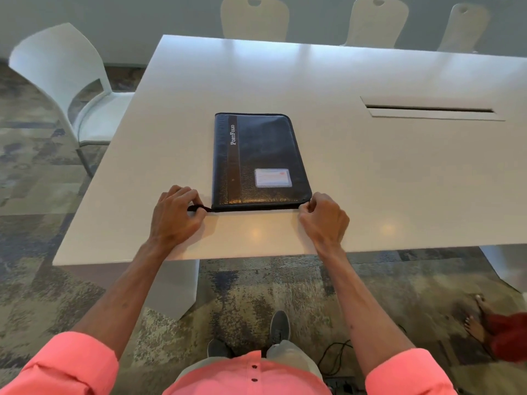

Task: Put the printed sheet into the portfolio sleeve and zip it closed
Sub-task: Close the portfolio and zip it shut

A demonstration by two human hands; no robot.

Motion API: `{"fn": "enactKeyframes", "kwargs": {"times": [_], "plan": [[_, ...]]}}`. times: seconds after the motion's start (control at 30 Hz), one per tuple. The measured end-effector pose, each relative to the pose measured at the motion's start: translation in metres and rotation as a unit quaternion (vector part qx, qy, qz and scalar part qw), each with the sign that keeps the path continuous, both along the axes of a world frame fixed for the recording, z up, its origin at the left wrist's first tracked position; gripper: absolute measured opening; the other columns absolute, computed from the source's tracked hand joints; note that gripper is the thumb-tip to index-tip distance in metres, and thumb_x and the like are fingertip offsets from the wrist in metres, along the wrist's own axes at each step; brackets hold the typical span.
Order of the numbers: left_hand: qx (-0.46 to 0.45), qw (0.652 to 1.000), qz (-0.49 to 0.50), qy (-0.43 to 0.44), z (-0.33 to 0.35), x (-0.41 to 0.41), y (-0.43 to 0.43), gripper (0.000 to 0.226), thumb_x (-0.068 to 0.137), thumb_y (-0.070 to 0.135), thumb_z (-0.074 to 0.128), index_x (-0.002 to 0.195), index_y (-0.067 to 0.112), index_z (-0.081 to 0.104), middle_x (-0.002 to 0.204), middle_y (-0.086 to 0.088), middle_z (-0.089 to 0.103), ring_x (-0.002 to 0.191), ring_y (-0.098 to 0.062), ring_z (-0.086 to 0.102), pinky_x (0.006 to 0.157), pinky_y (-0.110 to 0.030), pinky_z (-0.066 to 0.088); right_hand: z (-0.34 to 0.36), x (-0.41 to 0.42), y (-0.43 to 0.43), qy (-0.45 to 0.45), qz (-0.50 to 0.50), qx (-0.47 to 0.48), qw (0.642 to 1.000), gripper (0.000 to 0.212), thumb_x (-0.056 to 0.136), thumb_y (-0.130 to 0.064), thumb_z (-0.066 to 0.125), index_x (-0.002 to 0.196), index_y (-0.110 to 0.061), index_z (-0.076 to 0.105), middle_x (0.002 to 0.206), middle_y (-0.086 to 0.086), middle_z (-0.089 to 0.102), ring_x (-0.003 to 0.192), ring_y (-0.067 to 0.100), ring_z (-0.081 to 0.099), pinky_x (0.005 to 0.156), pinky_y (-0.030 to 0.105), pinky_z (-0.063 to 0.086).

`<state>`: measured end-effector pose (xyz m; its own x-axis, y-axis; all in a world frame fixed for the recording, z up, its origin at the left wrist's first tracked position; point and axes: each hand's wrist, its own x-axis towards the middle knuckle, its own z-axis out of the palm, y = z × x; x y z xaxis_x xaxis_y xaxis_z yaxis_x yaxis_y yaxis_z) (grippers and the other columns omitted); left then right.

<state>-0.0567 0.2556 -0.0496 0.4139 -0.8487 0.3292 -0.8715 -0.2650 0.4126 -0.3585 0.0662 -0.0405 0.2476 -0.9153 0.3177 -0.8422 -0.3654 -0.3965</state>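
Note:
A dark blue portfolio point(258, 155) lies flat and closed on the white table point(370, 181), with "PortFolio" printed on a brown stripe and a small card window near its front right corner. My left hand point(175, 213) pinches a black strap or zipper tail point(196, 208) that sticks out from the portfolio's front left corner. My right hand point(323, 219) is curled at the front right corner, fingertips pinched on the zipper edge there. No printed sheet is visible.
A long cable slot point(429, 109) is cut into the table at the right. A white chair point(68, 81) stands at the table's left side, and several more along the far edge. Another person's bare feet point(479, 315) are on the carpet at the lower right.

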Motion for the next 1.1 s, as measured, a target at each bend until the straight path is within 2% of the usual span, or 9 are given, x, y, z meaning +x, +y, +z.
{"fn": "enactKeyframes", "kwargs": {"times": [0.1,0.2,0.27,0.37,0.53,0.7,0.77,0.9,1.1], "plan": [[-0.072,0.997,0.007,0.035,0.005,0.000,-0.007,0.021,0.086,0.027,0.061,0.107,0.028,0.066,0.118,0.008,0.066,0.123,-0.021,0.056,0.096,-0.046,0.046,-0.002,-0.005,-0.005,-0.011,0.042,0.006,0.999,0.029,0.092,-0.027,0.073,0.072,-0.029,0.051,0.072,-0.012,0.059,0.057,0.014,0.054,0.052,0.020,0.029],[-0.093,0.995,-0.022,-0.001,0.018,-0.013,-0.031,0.039,0.085,0.028,0.063,0.124,0.024,0.064,0.132,0.004,0.062,0.137,-0.023,0.052,0.104,-0.040,0.040,-0.005,-0.011,-0.010,-0.016,0.057,0.003,0.998,0.026,0.094,-0.031,0.073,0.076,-0.031,0.054,0.077,-0.013,0.062,0.059,0.012,0.056,0.052,0.019,0.032],[-0.084,0.993,-0.081,-0.029,0.026,-0.029,-0.053,0.042,0.086,0.030,0.066,0.128,0.023,0.064,0.136,0.003,0.061,0.143,-0.021,0.048,0.115,-0.035,0.034,-0.005,-0.011,-0.011,-0.018,0.056,0.005,0.998,0.020,0.095,-0.035,0.073,0.080,-0.028,0.061,0.081,-0.013,0.066,0.061,0.011,0.059,0.054,0.020,0.041],[-0.043,0.983,-0.169,-0.060,0.031,-0.057,-0.088,0.050,0.089,0.034,0.069,0.137,0.024,0.062,0.147,0.004,0.058,0.155,-0.019,0.039,0.129,-0.041,0.027,-0.007,-0.012,-0.013,-0.013,0.049,0.013,0.999,0.018,0.096,-0.037,0.073,0.087,-0.024,0.067,0.088,-0.011,0.069,0.067,0.015,0.066,0.061,0.031,0.057],[0.052,0.967,-0.242,-0.067,0.022,-0.103,-0.135,0.078,0.097,0.051,0.060,0.167,0.027,0.037,0.180,0.001,0.024,0.170,-0.019,0.008,0.138,-0.053,0.006,-0.006,-0.015,-0.016,-0.007,0.063,0.021,0.998,0.015,0.098,-0.036,0.072,0.090,-0.024,0.068,0.093,-0.010,0.070,0.071,0.016,0.067,0.061,0.030,0.054],[0.112,0.958,-0.256,-0.059,0.006,-0.123,-0.158,0.100,0.102,0.070,0.046,0.176,0.024,-0.003,0.185,0.003,-0.003,0.170,-0.015,-0.007,0.139,-0.050,0.004,-0.006,-0.019,-0.019,0.004,0.081,0.020,0.996,0.019,0.100,-0.040,0.071,0.091,-0.024,0.066,0.093,-0.011,0.067,0.070,0.015,0.066,0.059,0.031,0.056],[0.142,0.953,-0.257,-0.076,0.001,-0.126,-0.163,0.102,0.104,0.075,0.039,0.175,0.022,-0.011,0.184,0.002,-0.009,0.170,-0.015,-0.009,0.139,-0.047,0.002,-0.007,-0.021,-0.021,0.007,0.099,0.025,0.995,0.019,0.100,-0.040,0.070,0.092,-0.024,0.065,0.095,-0.011,0.067,0.070,0.015,0.067,0.059,0.031,0.057],[0.177,0.945,-0.249,-0.119,-0.001,-0.128,-0.169,0.090,0.110,0.071,0.023,0.174,0.017,-0.011,0.184,-0.004,-0.007,0.171,-0.020,-0.006,0.139,-0.049,0.006,-0.005,-0.025,-0.025,0.012,0.104,0.018,0.994,0.018,0.100,-0.040,0.069,0.092,-0.025,0.064,0.093,-0.011,0.066,0.069,0.014,0.066,0.061,0.036,0.060],[0.150,0.945,-0.230,-0.178,-0.007,-0.132,-0.161,0.080,0.114,0.062,0.008,0.174,0.011,-0.005,0.183,-0.009,0.000,0.171,-0.025,0.002,0.139,-0.048,0.011,-0.006,-0.024,-0.025,0.012,0.081,-0.016,0.997,0.022,0.097,-0.038,0.069,0.087,-0.023,0.057,0.085,-0.009,0.063,0.061,0.015,0.059,0.052,0.032,0.053]]}}
